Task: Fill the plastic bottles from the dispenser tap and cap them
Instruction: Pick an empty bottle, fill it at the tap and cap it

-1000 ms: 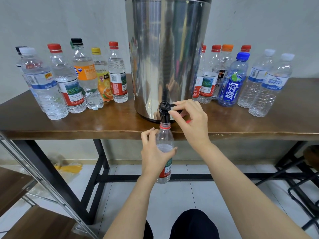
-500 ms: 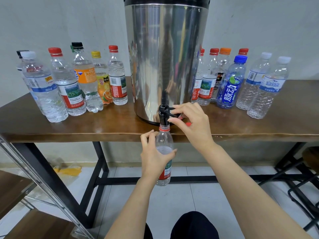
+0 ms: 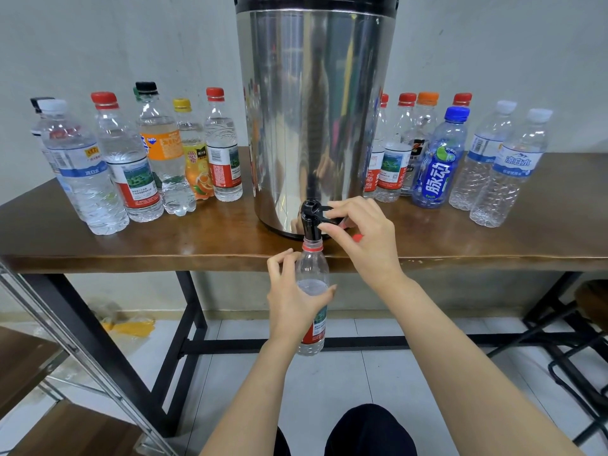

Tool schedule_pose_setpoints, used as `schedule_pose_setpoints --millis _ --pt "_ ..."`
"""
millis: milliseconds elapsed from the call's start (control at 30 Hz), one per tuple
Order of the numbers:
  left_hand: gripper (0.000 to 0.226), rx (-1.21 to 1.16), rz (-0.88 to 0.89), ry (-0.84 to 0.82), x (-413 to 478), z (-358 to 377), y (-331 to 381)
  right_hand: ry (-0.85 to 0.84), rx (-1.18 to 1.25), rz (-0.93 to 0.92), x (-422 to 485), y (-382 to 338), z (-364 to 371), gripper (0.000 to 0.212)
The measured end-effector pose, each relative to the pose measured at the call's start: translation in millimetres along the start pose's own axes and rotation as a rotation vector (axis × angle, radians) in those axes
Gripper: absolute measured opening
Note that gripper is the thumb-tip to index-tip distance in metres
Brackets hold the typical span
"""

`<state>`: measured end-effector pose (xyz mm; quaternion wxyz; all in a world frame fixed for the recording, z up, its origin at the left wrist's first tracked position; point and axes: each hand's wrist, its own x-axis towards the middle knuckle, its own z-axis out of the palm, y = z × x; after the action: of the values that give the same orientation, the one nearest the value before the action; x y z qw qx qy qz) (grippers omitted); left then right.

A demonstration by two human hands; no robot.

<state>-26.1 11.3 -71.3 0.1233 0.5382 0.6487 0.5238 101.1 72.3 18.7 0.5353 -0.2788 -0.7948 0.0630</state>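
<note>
The bottle [image 3: 312, 268] stood upright, mouth directly under the tap [image 3: 310, 223]; left grip [image 3: 291, 304] clasped it, right grip [image 3: 365, 238] pinched the lever [image 3: 318, 209].

Mirror-silver dispenser [image 3: 316, 120] with black tap [image 3: 311, 222] at the front edge of a glossy brown table [image 3: 131, 238]. Clear bottle [image 3: 312, 269] below: red neck ring, red label. Caps on the left-end bottles [image 3: 131, 166] are red, black, yellow, white; on the right-end bottles [image 3: 500, 179] red, orange, blue, white.

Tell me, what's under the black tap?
A clear bottle is right under the tap, its red-ringed mouth at the spout. Some water shows inside. The left hand holds it and covers its middle, so most of the label is hidden.
</note>
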Motion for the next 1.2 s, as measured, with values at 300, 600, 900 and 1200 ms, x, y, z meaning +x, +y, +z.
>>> schedule_pose_setpoints --millis 300,600,900,1200 --pt "0.075 0.007 0.034 0.000 2.6 0.0 -1.1 -0.001 0.016 0.012 0.3 0.3 0.5 0.029" --pt "0.075 0.009 0.034 -0.009 2.4 -0.2 -0.7 -0.003 0.022 0.021 0.1 0.5 0.7 0.029" --pt "0.075 0.014 0.040 -0.010 2.8 -0.6 -1.1 0.002 0.027 0.024 -0.3 0.2 1.7 0.029" --pt "0.074 0.016 0.044 0.001 3.2 0.2 -2.7 0.001 0.031 0.023 -0.3 1.2 1.9 0.028"
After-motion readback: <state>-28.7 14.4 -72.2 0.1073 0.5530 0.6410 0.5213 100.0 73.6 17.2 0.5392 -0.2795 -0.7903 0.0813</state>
